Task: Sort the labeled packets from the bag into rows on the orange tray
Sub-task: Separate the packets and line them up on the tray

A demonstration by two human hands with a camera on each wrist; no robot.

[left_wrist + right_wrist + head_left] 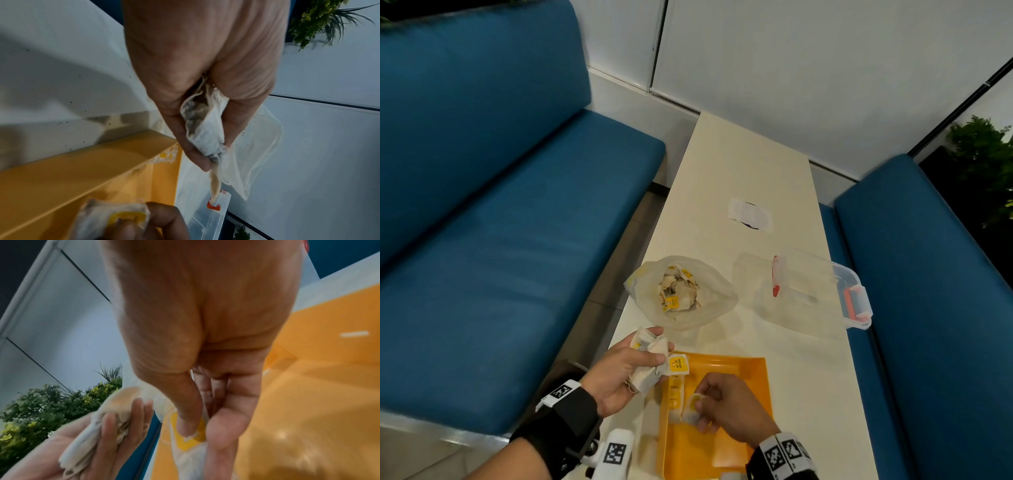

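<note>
Packets point(645, 359) bunched in left hand point(619, 371); right hand point(729, 407) pinches one.

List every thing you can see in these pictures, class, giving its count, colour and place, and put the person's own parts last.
Clear plastic bag of packets: one, translucent, on the table beyond the tray.
Flat orange plastic tray: one, orange, near end of the table.
Packets laid on the tray: several, white with yellow labels, along its left side; exact count unclear.
Clear plastic box with red clips: one, right of the bag.
White paper patch: one, farther along the table.
Long cream table: one.
Blue padded benches: two, either side.
Green plants: right edge.
Left hand: grips a bunch of packets.
Right hand: pinches a single packet over the tray.
</note>
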